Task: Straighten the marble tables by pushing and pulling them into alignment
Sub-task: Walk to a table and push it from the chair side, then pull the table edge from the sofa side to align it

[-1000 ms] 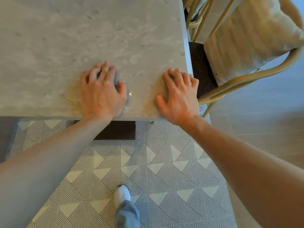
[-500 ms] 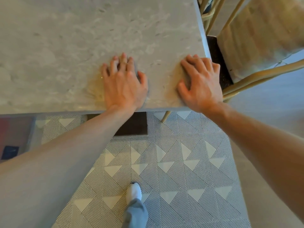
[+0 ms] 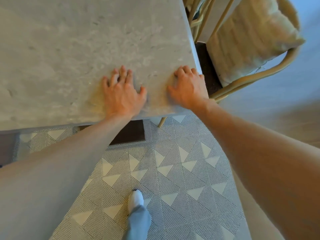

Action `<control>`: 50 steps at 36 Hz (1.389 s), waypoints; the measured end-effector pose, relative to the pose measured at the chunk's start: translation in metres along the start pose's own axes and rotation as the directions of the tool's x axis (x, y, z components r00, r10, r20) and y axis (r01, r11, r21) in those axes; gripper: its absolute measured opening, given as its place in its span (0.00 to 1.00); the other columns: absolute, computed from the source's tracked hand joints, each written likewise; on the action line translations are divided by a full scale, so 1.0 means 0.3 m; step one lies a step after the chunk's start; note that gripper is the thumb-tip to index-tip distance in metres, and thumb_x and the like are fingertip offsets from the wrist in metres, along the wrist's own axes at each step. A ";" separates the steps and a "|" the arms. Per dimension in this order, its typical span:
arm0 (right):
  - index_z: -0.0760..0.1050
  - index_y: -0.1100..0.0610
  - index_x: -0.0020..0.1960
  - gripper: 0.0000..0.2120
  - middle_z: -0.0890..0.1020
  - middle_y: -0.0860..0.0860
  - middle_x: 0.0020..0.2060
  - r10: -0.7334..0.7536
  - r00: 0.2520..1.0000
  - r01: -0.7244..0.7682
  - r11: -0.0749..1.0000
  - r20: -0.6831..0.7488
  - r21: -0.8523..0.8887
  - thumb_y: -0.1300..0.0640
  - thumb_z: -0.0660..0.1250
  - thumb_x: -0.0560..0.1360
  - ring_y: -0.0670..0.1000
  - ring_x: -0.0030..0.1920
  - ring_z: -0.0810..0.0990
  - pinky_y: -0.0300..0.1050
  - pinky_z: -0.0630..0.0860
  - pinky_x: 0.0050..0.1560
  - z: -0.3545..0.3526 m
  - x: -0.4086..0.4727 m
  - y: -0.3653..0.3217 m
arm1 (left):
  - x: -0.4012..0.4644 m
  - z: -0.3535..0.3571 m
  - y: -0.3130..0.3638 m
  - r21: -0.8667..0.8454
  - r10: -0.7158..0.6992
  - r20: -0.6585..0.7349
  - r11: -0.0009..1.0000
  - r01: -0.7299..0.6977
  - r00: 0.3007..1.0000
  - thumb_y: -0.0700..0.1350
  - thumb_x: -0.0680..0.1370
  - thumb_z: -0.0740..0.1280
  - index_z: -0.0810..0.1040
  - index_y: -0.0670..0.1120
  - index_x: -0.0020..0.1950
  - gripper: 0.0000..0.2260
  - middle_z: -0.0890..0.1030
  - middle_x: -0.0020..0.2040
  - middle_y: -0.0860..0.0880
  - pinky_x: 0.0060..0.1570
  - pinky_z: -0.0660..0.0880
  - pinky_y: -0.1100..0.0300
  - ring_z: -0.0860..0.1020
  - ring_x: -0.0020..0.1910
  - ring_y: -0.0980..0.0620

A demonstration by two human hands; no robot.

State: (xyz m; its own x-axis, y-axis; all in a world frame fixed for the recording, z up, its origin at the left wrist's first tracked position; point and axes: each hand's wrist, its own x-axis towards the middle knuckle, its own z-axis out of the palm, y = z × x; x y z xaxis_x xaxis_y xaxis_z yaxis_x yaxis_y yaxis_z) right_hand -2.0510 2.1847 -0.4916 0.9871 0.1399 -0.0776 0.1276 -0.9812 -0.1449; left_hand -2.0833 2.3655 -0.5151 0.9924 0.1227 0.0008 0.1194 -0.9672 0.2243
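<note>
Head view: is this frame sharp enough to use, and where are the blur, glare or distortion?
Head view: the left hand, the right hand and the marble table are softly motion-blurred; the patterned floor tiles stay crisper; the chair smears at the right; no hard glare; wide-angle stretch swells both forearms.

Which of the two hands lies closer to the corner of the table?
The right hand; its fingers nearly reach the marble table's right edge, while the left hand rests further in.
</note>
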 end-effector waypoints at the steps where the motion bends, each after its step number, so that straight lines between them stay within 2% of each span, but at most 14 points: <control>1: 0.74 0.60 0.66 0.24 0.74 0.59 0.66 0.026 0.998 -0.030 0.998 0.056 0.063 0.47 0.60 0.77 0.62 0.66 0.71 0.55 0.67 0.65 -0.031 0.004 -0.026 | 0.012 -0.034 -0.011 -0.050 0.000 0.054 0.999 0.002 0.999 0.56 0.80 0.58 0.71 0.45 0.73 0.25 0.69 0.76 0.43 0.71 0.60 0.46 0.66 0.75 0.42; 3: 0.77 0.59 0.64 0.20 0.78 0.58 0.64 0.076 0.987 -0.116 0.947 0.141 0.300 0.49 0.62 0.77 0.61 0.65 0.74 0.48 0.69 0.61 -0.088 -0.007 -0.078 | 0.036 -0.124 -0.044 -0.263 -0.034 0.184 0.961 0.082 0.982 0.54 0.80 0.58 0.79 0.49 0.66 0.19 0.78 0.67 0.42 0.61 0.69 0.51 0.75 0.66 0.41; 5: 0.79 0.59 0.63 0.18 0.81 0.57 0.61 0.108 0.970 -0.208 0.833 0.218 0.513 0.52 0.65 0.77 0.58 0.61 0.78 0.42 0.68 0.53 -0.136 -0.055 -0.137 | 0.022 -0.217 -0.084 -0.546 -0.071 0.267 0.810 0.212 0.961 0.50 0.81 0.62 0.82 0.49 0.62 0.13 0.82 0.61 0.47 0.59 0.72 0.55 0.78 0.62 0.45; 8: 0.81 0.64 0.52 0.13 0.83 0.59 0.44 0.079 0.954 -0.258 0.708 0.290 0.657 0.55 0.65 0.77 0.54 0.43 0.79 0.48 0.74 0.45 -0.223 -0.155 -0.245 | -0.070 -0.355 -0.150 -0.704 -0.094 0.330 0.638 0.311 0.939 0.45 0.81 0.64 0.80 0.52 0.61 0.10 0.81 0.60 0.51 0.58 0.72 0.54 0.78 0.60 0.51; 10: 0.81 0.64 0.52 0.12 0.82 0.55 0.41 0.061 0.938 -0.303 0.628 0.342 0.717 0.56 0.66 0.77 0.55 0.45 0.80 0.57 0.78 0.53 -0.274 -0.198 -0.312 | -0.138 -0.422 -0.191 -0.722 -0.160 0.400 0.552 0.417 0.903 0.45 0.82 0.63 0.77 0.53 0.60 0.09 0.80 0.63 0.46 0.50 0.72 0.55 0.76 0.57 0.51; 13: 0.80 0.60 0.58 0.14 0.84 0.57 0.54 -0.007 0.938 -0.279 0.574 0.345 0.770 0.54 0.65 0.78 0.58 0.58 0.81 0.60 0.76 0.62 -0.397 -0.241 -0.416 | -0.237 -0.576 -0.251 -0.764 -0.273 0.487 0.327 0.557 0.829 0.48 0.82 0.63 0.77 0.48 0.61 0.10 0.78 0.65 0.40 0.49 0.74 0.51 0.75 0.56 0.48; 17: 0.79 0.59 0.58 0.12 0.83 0.56 0.53 -0.134 0.954 -0.173 0.482 0.268 0.859 0.54 0.64 0.79 0.56 0.54 0.82 0.54 0.80 0.57 -0.595 -0.262 -0.553 | -0.334 -0.826 -0.313 -0.872 -0.344 0.424 0.094 0.480 0.837 0.48 0.83 0.60 0.79 0.40 0.60 0.14 0.79 0.59 0.40 0.56 0.77 0.42 0.77 0.55 0.44; 19: 0.79 0.59 0.59 0.13 0.83 0.54 0.53 -0.182 0.964 -0.103 0.414 0.193 0.904 0.54 0.62 0.80 0.53 0.52 0.82 0.47 0.80 0.52 -0.688 -0.276 -0.622 | -0.369 -0.942 -0.341 -0.928 -0.396 0.335 0.020 0.373 0.855 0.48 0.84 0.59 0.79 0.38 0.60 0.16 0.81 0.57 0.39 0.55 0.77 0.41 0.79 0.53 0.44; 22: 0.78 0.60 0.61 0.14 0.82 0.55 0.55 -0.262 0.960 -0.001 0.354 0.100 0.935 0.54 0.60 0.81 0.54 0.53 0.82 0.48 0.80 0.55 -0.792 -0.292 -0.727 | -0.407 -1.085 -0.385 -0.977 -0.466 0.210 -0.061 0.206 0.859 0.49 0.84 0.58 0.78 0.37 0.60 0.18 0.82 0.54 0.40 0.54 0.79 0.42 0.80 0.51 0.44; 26: 0.78 0.61 0.60 0.13 0.83 0.57 0.55 -0.307 0.950 0.045 0.304 0.053 0.952 0.57 0.60 0.82 0.57 0.54 0.83 0.52 0.80 0.56 -0.883 -0.306 -0.902 | -0.449 -1.225 -0.474 -0.991 -0.515 0.103 -0.131 0.041 0.851 0.48 0.83 0.58 0.79 0.39 0.55 0.15 0.84 0.49 0.41 0.49 0.79 0.47 0.81 0.46 0.45; 30: 0.80 0.62 0.57 0.12 0.84 0.59 0.54 -0.333 0.942 0.062 0.269 0.032 0.961 0.58 0.60 0.81 0.58 0.53 0.83 0.54 0.80 0.56 -0.909 -0.326 -1.104 | -0.497 -1.297 -0.613 -0.993 -0.565 0.028 -0.114 -0.044 0.824 0.47 0.82 0.57 0.80 0.40 0.52 0.15 0.85 0.48 0.42 0.48 0.80 0.49 0.82 0.45 0.45; 38: 0.80 0.59 0.54 0.10 0.84 0.57 0.51 -0.443 0.895 0.169 0.231 -0.051 0.958 0.59 0.61 0.80 0.54 0.49 0.83 0.52 0.80 0.52 -0.844 -0.311 -1.578 | -0.566 -1.317 -1.031 -0.991 -0.616 -0.003 -0.101 -0.083 0.788 0.47 0.82 0.58 0.81 0.40 0.53 0.15 0.85 0.52 0.40 0.50 0.78 0.49 0.83 0.49 0.45; 43: 0.80 0.64 0.52 0.09 0.84 0.60 0.48 -0.404 0.910 0.170 0.160 -0.092 0.972 0.62 0.62 0.79 0.55 0.46 0.83 0.49 0.78 0.48 -0.795 -0.268 -1.876 | -0.566 -1.387 -1.334 -0.984 -0.630 0.007 -0.143 -0.108 0.776 0.45 0.82 0.59 0.82 0.40 0.50 0.14 0.86 0.46 0.43 0.45 0.78 0.54 0.82 0.44 0.46; 50: 0.80 0.64 0.54 0.10 0.85 0.58 0.50 -0.337 0.940 0.113 0.142 -0.059 0.983 0.62 0.61 0.80 0.54 0.46 0.83 0.51 0.78 0.50 -0.774 -0.175 -2.173 | -0.426 -1.531 -1.665 -0.996 -0.570 -0.027 -0.057 -0.072 0.821 0.46 0.82 0.59 0.84 0.45 0.49 0.14 0.87 0.49 0.43 0.47 0.78 0.52 0.84 0.45 0.48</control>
State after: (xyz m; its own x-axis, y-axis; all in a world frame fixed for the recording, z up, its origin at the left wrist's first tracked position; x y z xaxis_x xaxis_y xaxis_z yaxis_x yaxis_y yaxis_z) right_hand -2.1635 2.7860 -0.1642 0.8902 0.4543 0.0341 0.0347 0.0069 -0.9994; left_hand -2.2827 2.9352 -0.1798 0.7464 0.6578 -0.1010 -0.1061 0.2675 0.9577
